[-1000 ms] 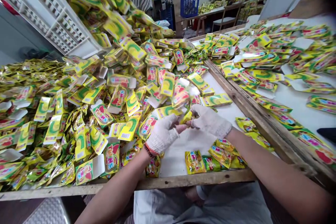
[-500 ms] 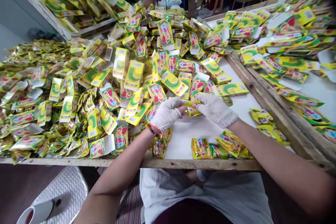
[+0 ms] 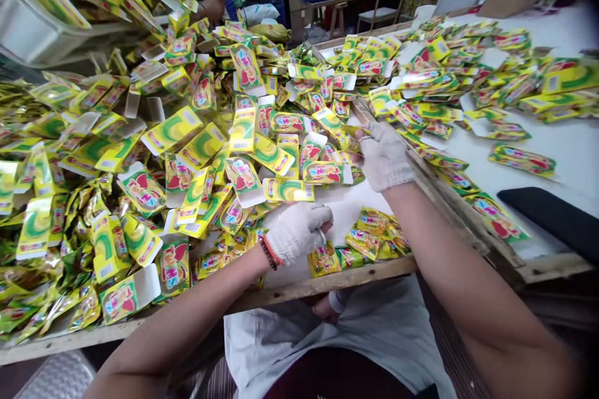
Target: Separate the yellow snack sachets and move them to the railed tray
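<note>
My left hand (image 3: 299,234), in a white knit glove with bare fingertips, hovers over the table near its front edge. Its fingers are curled in, with nothing visible between them. Just right of it lie several shiny foil packets (image 3: 369,234). Farther forward and to the right is my right hand (image 3: 386,156), gloved the same way. Its fingertips are closed at a small yellow pack (image 3: 350,140), blurred, at the right edge of the heap. Beside it rests a flat yellow-and-green printed carton (image 3: 325,173).
A heap of open cartons (image 3: 171,128) and foil packets covers the left. A wooden divider (image 3: 435,199) separates more cartons (image 3: 421,78) on the right, near a dark flat object (image 3: 547,218). Behind the heap, a person's arm (image 3: 213,3) shows by a tilted crate (image 3: 47,37).
My hands have parted. The right has moved forward to the heap's edge; the left has drawn back toward the front edge. The view has swung right, and the crate at upper left is tilted differently.
</note>
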Demonstrator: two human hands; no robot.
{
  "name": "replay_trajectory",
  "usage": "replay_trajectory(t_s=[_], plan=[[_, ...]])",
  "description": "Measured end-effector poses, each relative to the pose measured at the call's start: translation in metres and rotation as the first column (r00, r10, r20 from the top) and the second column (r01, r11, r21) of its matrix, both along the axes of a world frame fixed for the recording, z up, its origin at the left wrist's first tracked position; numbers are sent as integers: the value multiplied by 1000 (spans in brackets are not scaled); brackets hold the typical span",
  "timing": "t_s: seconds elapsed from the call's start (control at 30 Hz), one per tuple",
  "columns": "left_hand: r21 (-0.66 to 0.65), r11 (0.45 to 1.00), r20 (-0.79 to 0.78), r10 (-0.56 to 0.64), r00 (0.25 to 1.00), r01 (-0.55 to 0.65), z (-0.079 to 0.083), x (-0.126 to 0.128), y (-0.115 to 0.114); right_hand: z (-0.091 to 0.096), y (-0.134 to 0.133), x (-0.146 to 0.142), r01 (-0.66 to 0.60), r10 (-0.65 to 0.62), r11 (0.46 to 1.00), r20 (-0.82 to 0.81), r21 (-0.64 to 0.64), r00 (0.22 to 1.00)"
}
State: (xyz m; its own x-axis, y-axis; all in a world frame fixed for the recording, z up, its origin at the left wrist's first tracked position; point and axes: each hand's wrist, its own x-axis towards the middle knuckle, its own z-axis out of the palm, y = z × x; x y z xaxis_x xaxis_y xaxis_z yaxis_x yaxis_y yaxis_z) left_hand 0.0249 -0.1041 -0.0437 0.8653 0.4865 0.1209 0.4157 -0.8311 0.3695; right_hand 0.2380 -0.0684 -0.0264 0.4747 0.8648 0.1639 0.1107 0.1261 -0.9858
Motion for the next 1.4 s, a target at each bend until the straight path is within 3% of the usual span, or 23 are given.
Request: replay_trajectory(t_s=[0.1,0.2,0.3,0.43,0.63,0.73,0.8,0.87,0.97,1.13,1.27,1.4], plan=[[-53,998,-195,30,980,-41,13,17,-16,-1,-1,-7,4,-6,1000,-83,-31,997],[-103,993,-275,19,961,-49,22,29,-32,1,-4,-13,-34,29,998,-72,-59,997],[-128,990,-262,24,965,-60,22,31,-42,6,-9,-15,-51,46,995,-59,-86,997],[-140,972,-236,151,960,-188,15,23,-42,10,-12,-16,-90,87,990,-35,-110,996],[-170,963,-81,195,977,-207,7,7,-16,10,-18,-14,-174,189,981,265,-82,945],[-413,868,88,339,937,-276,8,-5,0,11,-24,-16,-350,347,934,405,-71,846],[-569,781,176,421,890,-258,10,-13,9,9,-27,-20,-491,486,864,426,-107,763],[-665,710,229,488,842,-231,11,-18,16,4,-27,-26,-557,559,815,467,-161,685],[-757,624,291,586,756,-193,10,-22,22,-7,-24,-37,-471,485,861,591,-192,645],[-857,516,392,669,631,-15,7,-20,24,-23,-21,-54,-277,266,955,710,-104,652],[-877,478,396,669,629,44,5,-15,21,-28,-26,-65,-222,211,972,724,-82,656],[-882,470,392,690,608,37,2,-13,19,-24,-30,-71,-255,208,967,609,-11,765]])
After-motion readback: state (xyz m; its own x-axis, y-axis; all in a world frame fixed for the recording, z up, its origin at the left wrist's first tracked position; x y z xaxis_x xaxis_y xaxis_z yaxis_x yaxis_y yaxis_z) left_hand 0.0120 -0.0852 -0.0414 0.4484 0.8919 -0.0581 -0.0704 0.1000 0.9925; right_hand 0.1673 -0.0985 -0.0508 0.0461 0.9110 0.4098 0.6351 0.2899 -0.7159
